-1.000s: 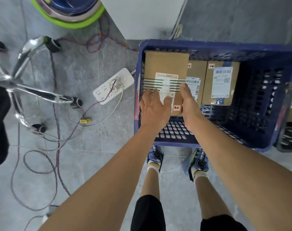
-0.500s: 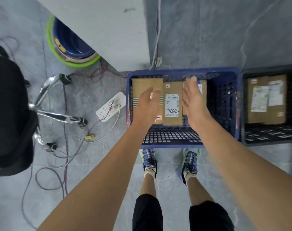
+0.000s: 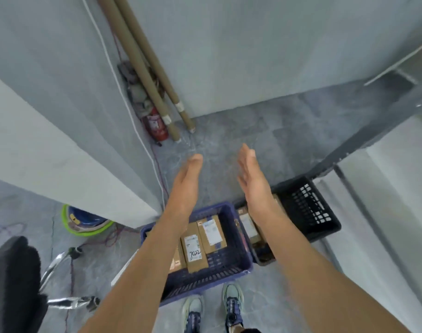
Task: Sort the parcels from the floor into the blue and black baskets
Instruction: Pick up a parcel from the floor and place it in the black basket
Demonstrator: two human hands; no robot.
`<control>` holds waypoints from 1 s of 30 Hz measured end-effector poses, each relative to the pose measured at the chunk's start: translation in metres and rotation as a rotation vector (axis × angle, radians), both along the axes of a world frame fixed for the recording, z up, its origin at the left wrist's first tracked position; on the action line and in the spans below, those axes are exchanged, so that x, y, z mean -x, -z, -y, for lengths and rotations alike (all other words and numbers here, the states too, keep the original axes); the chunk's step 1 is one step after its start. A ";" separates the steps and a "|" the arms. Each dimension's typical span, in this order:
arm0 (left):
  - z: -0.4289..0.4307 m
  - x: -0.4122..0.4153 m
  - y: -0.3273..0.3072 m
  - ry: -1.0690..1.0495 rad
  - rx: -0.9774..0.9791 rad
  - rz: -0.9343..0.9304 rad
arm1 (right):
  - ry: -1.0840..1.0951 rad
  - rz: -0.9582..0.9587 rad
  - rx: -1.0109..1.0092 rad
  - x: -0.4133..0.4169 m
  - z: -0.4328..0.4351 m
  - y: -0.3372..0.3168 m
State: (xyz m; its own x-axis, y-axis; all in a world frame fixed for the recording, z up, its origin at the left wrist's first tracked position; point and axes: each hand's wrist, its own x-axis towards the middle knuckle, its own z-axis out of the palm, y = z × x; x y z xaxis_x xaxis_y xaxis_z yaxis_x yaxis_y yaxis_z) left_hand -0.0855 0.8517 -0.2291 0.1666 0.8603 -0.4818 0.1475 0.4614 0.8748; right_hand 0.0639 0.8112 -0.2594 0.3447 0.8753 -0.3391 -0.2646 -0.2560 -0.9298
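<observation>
The blue basket [image 3: 231,270] stands on the floor in front of my feet with three brown cardboard parcels [image 3: 195,248] lying flat in it, labels up. The black basket [image 3: 311,212] sits touching its right side and holds at least one brown parcel [image 3: 248,224], partly hidden by my right forearm. My left hand [image 3: 188,181] and my right hand [image 3: 250,179] are raised high above the baskets, palms facing each other, fingers straight, nothing in them.
A white wall corner juts in from the left. Cardboard tubes [image 3: 142,66] and a red extinguisher [image 3: 155,126] lean in the far corner. A green-rimmed tub [image 3: 84,223], a chair base [image 3: 60,280] and loose cables lie at left. A dark metal frame [image 3: 363,138] runs at right.
Both hands let go of the leftmost parcel in the blue basket and rose away, empty. The view lifted, so the baskets now sit lower and smaller in it.
</observation>
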 end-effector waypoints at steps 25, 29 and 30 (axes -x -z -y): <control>0.293 -0.248 -0.210 1.228 -0.244 0.396 | 1.169 0.342 -0.246 -0.101 0.399 -0.232; 0.382 -0.261 -0.213 1.419 -0.216 0.407 | 1.370 0.324 -0.246 -0.090 0.488 -0.231; 0.406 -0.263 -0.212 1.461 -0.210 0.406 | 1.406 0.322 -0.245 -0.085 0.510 -0.230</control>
State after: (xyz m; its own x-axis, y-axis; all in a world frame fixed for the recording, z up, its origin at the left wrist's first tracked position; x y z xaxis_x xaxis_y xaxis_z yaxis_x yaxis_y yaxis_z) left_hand 0.1776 0.4457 -0.0172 0.9883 -0.1230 -0.0898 0.0901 -0.0035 0.9959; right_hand 0.1492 0.3007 -0.0289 0.9762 -0.2159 0.0209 0.0656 0.2022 -0.9771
